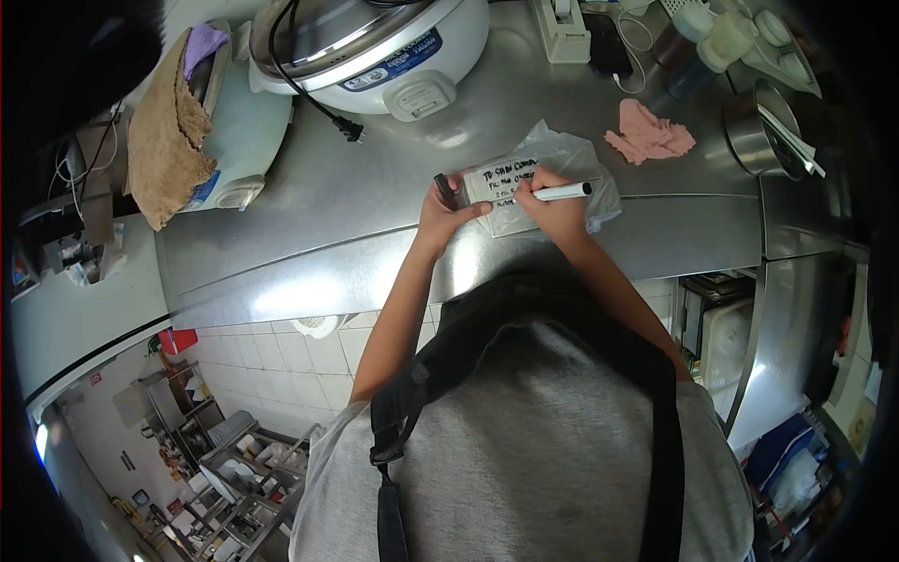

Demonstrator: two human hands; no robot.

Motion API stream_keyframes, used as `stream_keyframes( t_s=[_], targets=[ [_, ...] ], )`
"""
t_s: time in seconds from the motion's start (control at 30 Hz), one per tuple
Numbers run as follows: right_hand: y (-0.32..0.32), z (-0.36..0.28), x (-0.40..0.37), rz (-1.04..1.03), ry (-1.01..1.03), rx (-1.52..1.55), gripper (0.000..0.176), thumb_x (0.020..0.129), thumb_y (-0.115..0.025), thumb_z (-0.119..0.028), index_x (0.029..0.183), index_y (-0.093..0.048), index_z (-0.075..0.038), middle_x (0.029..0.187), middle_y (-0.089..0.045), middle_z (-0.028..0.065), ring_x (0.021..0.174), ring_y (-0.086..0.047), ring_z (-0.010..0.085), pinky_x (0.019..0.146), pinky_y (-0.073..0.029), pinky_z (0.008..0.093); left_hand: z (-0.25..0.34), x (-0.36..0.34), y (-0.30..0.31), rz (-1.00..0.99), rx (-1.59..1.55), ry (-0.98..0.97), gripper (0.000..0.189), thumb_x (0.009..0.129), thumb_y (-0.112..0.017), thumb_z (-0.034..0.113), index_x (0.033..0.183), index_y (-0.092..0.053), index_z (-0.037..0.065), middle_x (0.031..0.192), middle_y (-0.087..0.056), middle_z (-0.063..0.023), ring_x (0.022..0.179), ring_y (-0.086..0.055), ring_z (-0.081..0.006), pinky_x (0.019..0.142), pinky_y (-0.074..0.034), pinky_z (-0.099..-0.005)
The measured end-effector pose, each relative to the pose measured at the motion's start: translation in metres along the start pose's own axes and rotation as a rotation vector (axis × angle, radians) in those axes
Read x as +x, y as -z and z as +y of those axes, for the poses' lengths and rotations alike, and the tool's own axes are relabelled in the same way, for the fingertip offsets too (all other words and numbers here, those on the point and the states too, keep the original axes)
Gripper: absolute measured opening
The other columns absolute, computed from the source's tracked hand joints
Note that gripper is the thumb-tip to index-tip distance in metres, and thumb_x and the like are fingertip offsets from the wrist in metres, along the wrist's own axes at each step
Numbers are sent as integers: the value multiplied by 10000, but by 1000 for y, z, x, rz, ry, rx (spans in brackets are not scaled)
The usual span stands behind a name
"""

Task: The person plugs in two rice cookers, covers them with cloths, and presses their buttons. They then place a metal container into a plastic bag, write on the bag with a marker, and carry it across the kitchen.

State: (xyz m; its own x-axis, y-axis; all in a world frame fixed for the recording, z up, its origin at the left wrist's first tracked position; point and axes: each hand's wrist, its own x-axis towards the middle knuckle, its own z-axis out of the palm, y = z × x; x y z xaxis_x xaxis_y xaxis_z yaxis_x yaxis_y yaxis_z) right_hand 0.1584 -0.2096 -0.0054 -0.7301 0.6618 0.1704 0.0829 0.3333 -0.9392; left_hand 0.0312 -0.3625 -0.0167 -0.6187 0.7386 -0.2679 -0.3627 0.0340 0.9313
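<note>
Mid-writing: our right hand [554, 208] is closed around a slim white marker [565, 192], tip on the white label [501, 178] of a crinkly clear plastic bag [571, 155] lying centre-far on the shiny steel counter [375, 206]. Our left hand [448, 214] pins the bag's left edge, fingers pinching a dark cap [444, 190]. Any further line needs the bag kept flat, we judge.

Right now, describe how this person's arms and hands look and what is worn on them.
Both arms are bare below the short sleeves of a grey T-shirt. The left hand and right hand are bare too: no gloves, and no watch, bracelet or ring that I can make out. Wide black straps cross both shoulders of the shirt.
</note>
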Motion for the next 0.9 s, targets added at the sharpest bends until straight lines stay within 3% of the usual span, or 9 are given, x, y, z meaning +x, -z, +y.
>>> stream_keyframes(
  t_s=[0.07, 0.17, 0.27, 0.37, 0.9],
  targets=[
    [0, 1, 0, 15, 3, -10, 258, 728, -678, -94, 608, -458, -34, 505, -445, 51, 461, -383, 108, 458, -358, 299, 2, -1, -2, -6, 7, -18, 545, 628, -794, -58, 895, -361, 139, 1027, -553, -49, 1004, -545, -151, 894, -449, -297],
    [-1, 1, 0, 44, 3, -7, 253, 729, -674, -86, 610, -457, -34, 505, -443, 47, 465, -380, 101, 457, -355, 293, -1, 1, 1, 8, 41, -12, 545, 614, -795, -71, 886, -361, 115, 1198, -526, -133, 1085, -521, -192, 917, -463, -317],
    [0, -2, 0, 40, 7, 21, 249, 732, -670, -85, 613, -458, -33, 502, -439, 37, 465, -373, 93, 453, -350, 289, 0, 0, 1, 2, 2, 6, 546, 615, -797, -69, 888, -361, 115, 1195, -524, -132, 1081, -522, -192, 917, -465, -316],
    [-2, 4, 0, 48, 28, -13, 247, 734, -669, -87, 617, -458, -33, 501, -440, 31, 467, -371, 86, 451, -348, 286, 3, -1, -3, 2, -3, -21, 545, 626, -797, -55, 890, -361, 138, 1001, -549, -39, 993, -540, -148, 890, -446, -297],
    [1, -1, 0, 46, 2, 11, 236, 738, -654, -69, 611, -459, -28, 508, -468, 30, 470, -383, 73, 456, -353, 278, 5, -3, -4, 0, -6, -22, 540, 627, -799, -52, 891, -367, 137, 1033, -557, -52, 1006, -542, -154, 904, -442, -307]
  ],
)
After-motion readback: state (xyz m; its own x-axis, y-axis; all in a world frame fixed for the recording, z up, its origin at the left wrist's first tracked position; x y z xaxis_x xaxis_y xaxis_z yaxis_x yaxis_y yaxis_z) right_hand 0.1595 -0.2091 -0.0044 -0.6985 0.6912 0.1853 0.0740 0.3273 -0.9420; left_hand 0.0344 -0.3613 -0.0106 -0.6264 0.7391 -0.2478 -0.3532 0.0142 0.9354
